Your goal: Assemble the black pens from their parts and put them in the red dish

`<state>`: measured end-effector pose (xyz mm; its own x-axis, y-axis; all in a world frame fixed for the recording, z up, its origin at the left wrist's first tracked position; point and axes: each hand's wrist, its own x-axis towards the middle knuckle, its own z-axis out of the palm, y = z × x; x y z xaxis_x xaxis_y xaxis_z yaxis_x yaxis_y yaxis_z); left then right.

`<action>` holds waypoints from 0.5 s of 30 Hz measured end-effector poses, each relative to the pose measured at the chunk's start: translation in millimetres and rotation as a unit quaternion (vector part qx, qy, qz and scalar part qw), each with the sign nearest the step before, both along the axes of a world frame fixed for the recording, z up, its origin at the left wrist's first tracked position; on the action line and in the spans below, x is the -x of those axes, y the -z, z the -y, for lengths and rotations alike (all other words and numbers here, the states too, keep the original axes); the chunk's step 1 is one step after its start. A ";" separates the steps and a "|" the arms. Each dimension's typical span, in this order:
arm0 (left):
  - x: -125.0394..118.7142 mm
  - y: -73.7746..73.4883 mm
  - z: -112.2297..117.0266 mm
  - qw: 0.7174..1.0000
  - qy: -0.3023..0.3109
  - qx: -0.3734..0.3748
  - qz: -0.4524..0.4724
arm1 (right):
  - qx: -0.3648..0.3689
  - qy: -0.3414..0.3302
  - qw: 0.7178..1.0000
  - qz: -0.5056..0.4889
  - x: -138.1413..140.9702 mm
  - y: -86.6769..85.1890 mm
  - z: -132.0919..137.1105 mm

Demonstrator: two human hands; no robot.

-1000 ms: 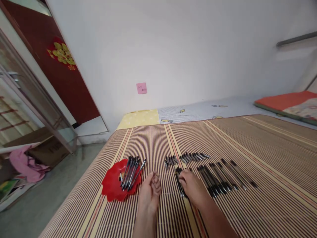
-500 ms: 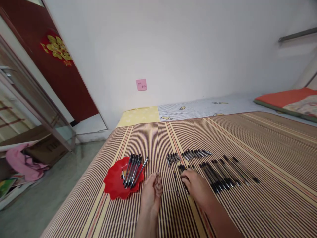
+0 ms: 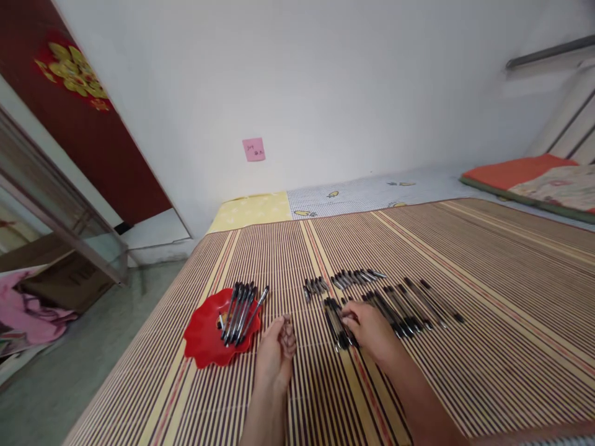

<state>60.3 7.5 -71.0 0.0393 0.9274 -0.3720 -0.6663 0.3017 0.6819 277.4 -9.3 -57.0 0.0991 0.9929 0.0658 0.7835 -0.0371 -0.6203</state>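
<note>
My left hand (image 3: pixel 277 347) rests on the striped bamboo mat (image 3: pixel 488 297) with its fingers curled in; nothing shows in it. Just to its left lies a red plate (image 3: pixel 204 341) holding several black pens (image 3: pixel 239 305). My right hand (image 3: pixel 369 328) lies over a small bunch of black pens (image 3: pixel 335 319), fingertips pressed on them. More black pens (image 3: pixel 409 303) lie in a row to the right of that hand. Beyond them is a row of short pen caps and tips (image 3: pixel 346 280).
The mat covers a bed against a white wall with a pink note (image 3: pixel 253 149). An orange cushion (image 3: pixel 515 172) lies at the far right. The floor drops off at the left, with a cardboard box (image 3: pixel 69 282) and pink cloth (image 3: pixel 28 313).
The view has shifted slightly to the right and up. My right hand has stayed on the small bunch of pens, sliding a little over it. My left hand has curled slightly tighter.
</note>
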 end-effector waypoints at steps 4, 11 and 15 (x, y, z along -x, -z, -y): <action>-1.0 -1.3 -0.1 1.000 0.000 0.002 0.000 | 0.023 -0.012 0.999 0.037 12.9 -4.5 2.7; -6.3 -5.5 3.2 1.000 0.001 -0.007 -0.001 | 0.055 -0.033 0.994 0.086 29.7 -11.5 6.3; -5.2 -3.2 4.9 1.000 -0.003 -0.014 -0.007 | 0.055 -0.022 0.993 0.101 30.2 -11.6 8.0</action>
<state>65.5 2.6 -67.9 0.0280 0.9375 -0.3470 -0.6583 0.2785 0.6994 247.2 -17.4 -45.4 0.0503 0.9983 -0.0285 0.8938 -0.0577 -0.4447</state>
